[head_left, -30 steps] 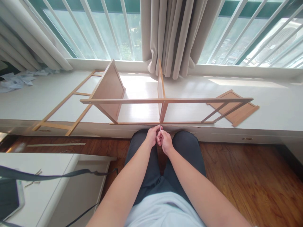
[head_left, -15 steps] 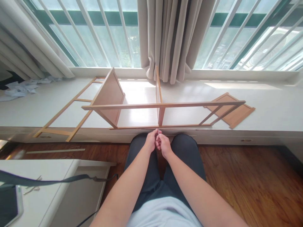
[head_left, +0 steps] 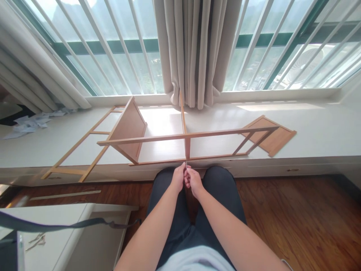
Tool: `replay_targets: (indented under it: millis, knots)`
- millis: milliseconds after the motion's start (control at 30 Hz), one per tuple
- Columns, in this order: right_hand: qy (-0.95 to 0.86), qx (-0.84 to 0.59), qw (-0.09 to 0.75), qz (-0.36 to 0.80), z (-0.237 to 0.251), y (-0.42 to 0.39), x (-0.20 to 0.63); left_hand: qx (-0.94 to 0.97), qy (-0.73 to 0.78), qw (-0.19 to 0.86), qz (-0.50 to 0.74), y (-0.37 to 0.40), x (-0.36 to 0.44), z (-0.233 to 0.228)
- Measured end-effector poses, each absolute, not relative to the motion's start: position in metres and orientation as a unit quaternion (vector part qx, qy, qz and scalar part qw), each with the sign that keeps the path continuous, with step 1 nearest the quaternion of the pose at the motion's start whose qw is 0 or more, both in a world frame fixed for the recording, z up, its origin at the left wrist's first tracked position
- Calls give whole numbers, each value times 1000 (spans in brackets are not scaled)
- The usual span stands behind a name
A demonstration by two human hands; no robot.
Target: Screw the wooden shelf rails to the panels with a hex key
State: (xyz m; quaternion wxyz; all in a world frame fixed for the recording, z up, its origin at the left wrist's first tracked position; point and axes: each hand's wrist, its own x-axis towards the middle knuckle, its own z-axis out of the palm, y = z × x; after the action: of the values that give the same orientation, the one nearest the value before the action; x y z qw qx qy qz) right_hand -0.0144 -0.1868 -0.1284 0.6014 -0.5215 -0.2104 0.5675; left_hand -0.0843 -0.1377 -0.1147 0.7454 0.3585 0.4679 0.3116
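A wooden shelf frame (head_left: 175,137) lies on its side on the white window ledge (head_left: 324,131). It is like a long open box with two spaces. A thin wooden divider (head_left: 184,124) stands in the middle and splits it. The left space has a slanted wooden panel (head_left: 128,126) at its end. The right space ends in thin bars. Both spaces show only the white ledge through them.

The left hand (head_left: 178,177) and the right hand (head_left: 192,180) are close together and touch each other. They sit just below the front bottom rail of the frame, right under the divider. The fingers of both hands are curled in tight. Together they pinch a small thin metal tool (head_left: 186,165) that sticks up between them. Its tip is at the rail, but it is too small to tell if it touches the wood. What kind of tool it is cannot be told.

The person sits with knees in dark trousers (head_left: 222,188) against the ledge.

A ladder-like wooden side frame (head_left: 81,148) lies flat on the ledge to the left. A flat wooden board (head_left: 275,135) lies to the right, under the end of the frame. A grey curtain (head_left: 194,49) hangs behind. Crumpled paper (head_left: 31,122) lies far left. A white cabinet (head_left: 70,226) with a dark strap (head_left: 70,225) over it is at the bottom left.
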Motion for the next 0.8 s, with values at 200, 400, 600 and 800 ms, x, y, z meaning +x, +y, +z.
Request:
replay_targets:
  millis: [200,400,600,800]
  knots:
    - [-230,-521,583,579,-128,-189,-11,417,489,686,342,-143,-89,-114]
    - [-255,-512,562,598,-127,-193,-7,468,496,640,354,-143,-97,-118]
    - [-283,-523,530,604,-130,-194,-2,511,503,605,347,-143,-101,-116]
    - [-314,-555,477,604,-138,-198,-13,558,532,534,346,-143,-105,-108]
